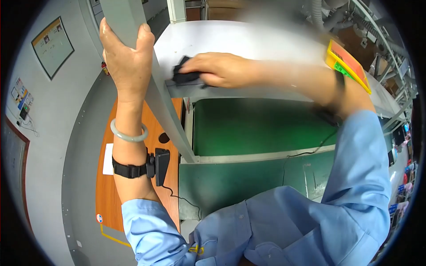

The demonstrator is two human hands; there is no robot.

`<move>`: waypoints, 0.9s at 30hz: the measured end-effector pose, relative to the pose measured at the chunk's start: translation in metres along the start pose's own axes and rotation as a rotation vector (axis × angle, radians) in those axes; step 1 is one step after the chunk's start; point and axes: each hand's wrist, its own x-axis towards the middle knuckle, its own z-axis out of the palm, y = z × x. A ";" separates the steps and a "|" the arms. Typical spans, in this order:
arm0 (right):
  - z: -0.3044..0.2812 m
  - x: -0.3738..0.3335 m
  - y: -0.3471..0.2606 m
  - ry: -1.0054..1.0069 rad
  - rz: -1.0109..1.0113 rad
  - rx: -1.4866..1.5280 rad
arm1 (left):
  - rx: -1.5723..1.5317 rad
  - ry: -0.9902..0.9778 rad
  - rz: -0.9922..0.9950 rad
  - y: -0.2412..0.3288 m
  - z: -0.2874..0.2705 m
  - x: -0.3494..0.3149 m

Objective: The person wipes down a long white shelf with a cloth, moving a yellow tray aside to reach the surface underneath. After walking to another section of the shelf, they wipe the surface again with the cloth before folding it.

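Note:
My left hand (128, 62) is raised at the grey metal post (171, 111). Its thumb and a finger lie along either side of the post, and the other fingers are hidden. My right hand (222, 68) is closed on a crumpled black cloth (185, 74), which presses against the front edge of the white shelf (199, 40) beside the post. The right forearm is smeared by motion and crosses in front of the shelf.
A yellow-rimmed tray (348, 64) sits at the shelf's right end. Below runs a green surface (257, 128). A wooden table (111, 186) stands left of the post. A cable hangs from the black device (161, 166) strapped to my left forearm. Pipes and hoses fill the upper right.

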 end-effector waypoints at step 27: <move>-0.006 -0.193 -0.040 0.610 0.313 -0.627 | 0.066 -0.044 -0.010 -0.010 -0.008 -0.012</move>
